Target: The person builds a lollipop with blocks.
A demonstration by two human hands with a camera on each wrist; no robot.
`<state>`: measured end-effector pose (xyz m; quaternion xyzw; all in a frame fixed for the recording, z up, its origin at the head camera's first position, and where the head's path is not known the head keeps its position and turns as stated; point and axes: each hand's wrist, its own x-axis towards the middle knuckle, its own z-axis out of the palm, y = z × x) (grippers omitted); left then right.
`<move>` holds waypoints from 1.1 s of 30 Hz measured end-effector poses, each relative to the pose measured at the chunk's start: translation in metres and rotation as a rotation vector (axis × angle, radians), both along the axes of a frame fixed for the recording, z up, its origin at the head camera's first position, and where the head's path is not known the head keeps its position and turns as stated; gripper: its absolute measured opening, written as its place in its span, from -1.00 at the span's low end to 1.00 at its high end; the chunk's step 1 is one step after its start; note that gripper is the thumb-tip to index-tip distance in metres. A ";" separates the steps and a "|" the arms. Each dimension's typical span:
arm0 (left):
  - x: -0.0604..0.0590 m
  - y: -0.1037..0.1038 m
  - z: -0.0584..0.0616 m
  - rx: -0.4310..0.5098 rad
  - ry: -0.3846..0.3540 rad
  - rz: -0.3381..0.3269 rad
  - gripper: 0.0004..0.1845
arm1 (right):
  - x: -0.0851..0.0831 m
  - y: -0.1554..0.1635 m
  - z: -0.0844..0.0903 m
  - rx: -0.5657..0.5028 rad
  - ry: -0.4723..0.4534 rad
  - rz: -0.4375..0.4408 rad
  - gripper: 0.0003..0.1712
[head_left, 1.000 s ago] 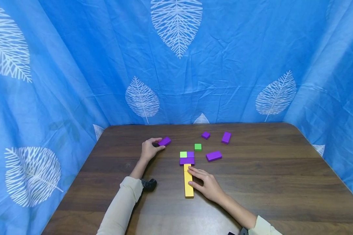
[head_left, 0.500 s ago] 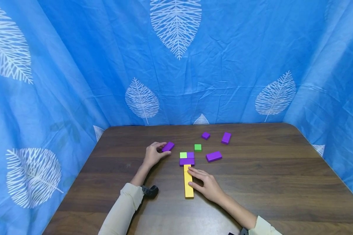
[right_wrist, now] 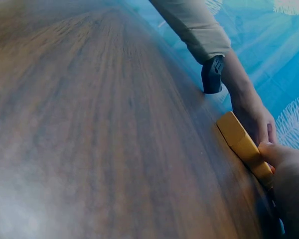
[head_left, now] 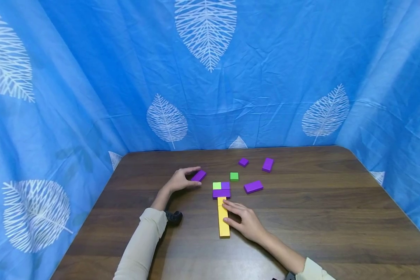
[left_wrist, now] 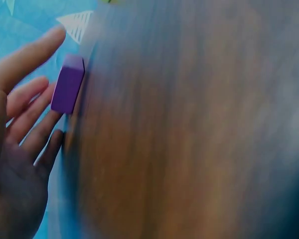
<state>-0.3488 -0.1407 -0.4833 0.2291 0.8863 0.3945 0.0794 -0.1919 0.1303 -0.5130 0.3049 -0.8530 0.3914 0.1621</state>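
Wooden table, yellow bar lengthwise toward curtain.

Your left forearm slants forward and inward, the left hand stretching thumb and fingers apart. Your right forearm angles inward too, its right hand nearer you, palm down, thumb and fingers parted.

A loose, pale cream cloth sleeve covers the left forearm, creased along its length and ending in a wide cuff. Below it sits a chunky black wrist unit — curved, rounded, dotted with small holes. The right arm wears a matching cream sleeve — its dark wrist unit mostly cut off. The left hand and right hand are bare.
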 end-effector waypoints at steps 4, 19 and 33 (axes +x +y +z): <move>-0.001 -0.002 0.004 -0.029 -0.034 -0.057 -0.24 | 0.000 0.000 0.000 -0.001 -0.004 0.000 -0.51; 0.007 0.001 -0.005 0.014 0.059 -0.019 -0.31 | -0.001 0.000 0.000 -0.003 0.004 0.005 -0.52; 0.036 0.024 -0.020 0.025 0.221 0.032 -0.26 | 0.001 0.000 0.003 0.002 -0.013 0.004 -0.51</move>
